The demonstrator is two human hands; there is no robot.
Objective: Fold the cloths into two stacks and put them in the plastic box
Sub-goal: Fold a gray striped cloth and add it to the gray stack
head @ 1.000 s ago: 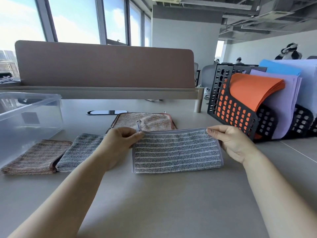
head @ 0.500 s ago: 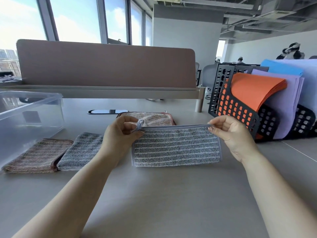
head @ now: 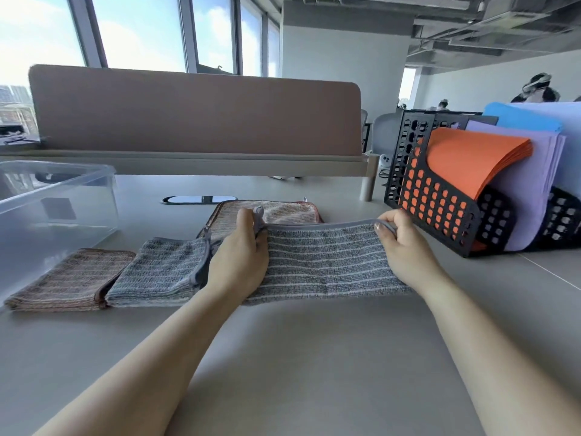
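— Status, please: where is the grey striped cloth?
— Centre of the frame. Its near part lies on the surface and its far edge is raised.
— And the hands?
— The left hand pinches the far left corner and the right hand the far right one, fingers curled on the hem.
— Other cloths?
— A pink cloth lies flat just behind. At lower left, a folded grey cloth and a folded brown cloth touch. The plastic box stands at the left edge.
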